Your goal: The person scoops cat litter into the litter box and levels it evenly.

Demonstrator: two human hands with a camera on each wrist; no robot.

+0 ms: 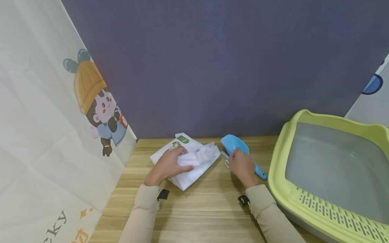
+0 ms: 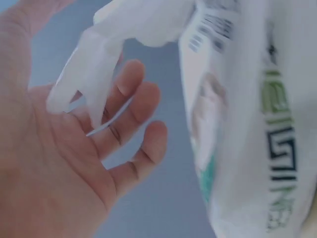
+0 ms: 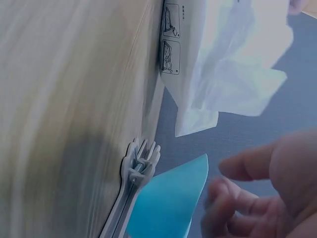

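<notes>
On wooden table (image 1: 194, 216), cupped bag (image 1: 188, 179) with left fingers (image 2: 143, 103) spread, right fingers (image 3: 219, 210) loosely bent near scoop (image 1: 233, 143), and likely needed gentle holding.

Long beige sleeves (image 1: 141, 214) — black wrist devices (image 1: 163, 194) (one each side) — hands (image 1: 166, 166) bare.

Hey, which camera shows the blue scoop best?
The head view: the blue scoop shows both bowl and handle end, partly hidden behind the right hand. The right wrist view shows only part of its bowl; the left wrist view shows none of it.
</notes>
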